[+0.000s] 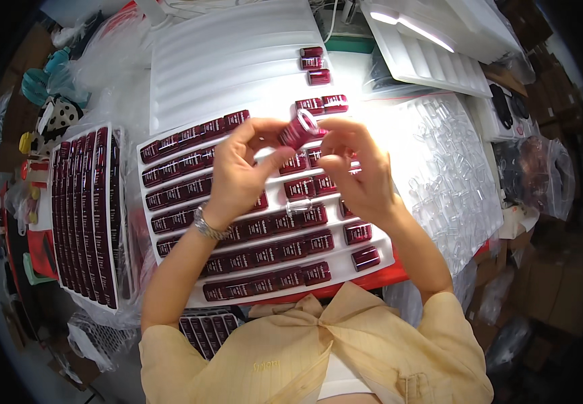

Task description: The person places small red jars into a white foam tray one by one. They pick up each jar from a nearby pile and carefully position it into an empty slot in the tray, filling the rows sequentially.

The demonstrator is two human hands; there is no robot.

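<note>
My left hand [236, 176], with a metal-banded watch on its wrist, pinches a small dark red cylindrical container [296, 132] between thumb and fingers. Tilted upward, the container shows a pale, clear ring at its end. Close by on its right is my right hand [364, 170], its fingers curled; whatever they may hold is hidden. Below both hands lies a white ribbed tray [340, 237] with rows of similar dark red containers [264, 254]. A clear cap-like piece [299, 205] rests on the tray between my hands.
Many clear plastic pieces [447, 176] cover the table on the right. A second filled tray [115, 222] stands at left. Behind are a white ribbed sheet [231, 60], several loose red containers [319, 77] and a lit lamp [426, 34]. Plastic bags and cardboard boxes surround the table.
</note>
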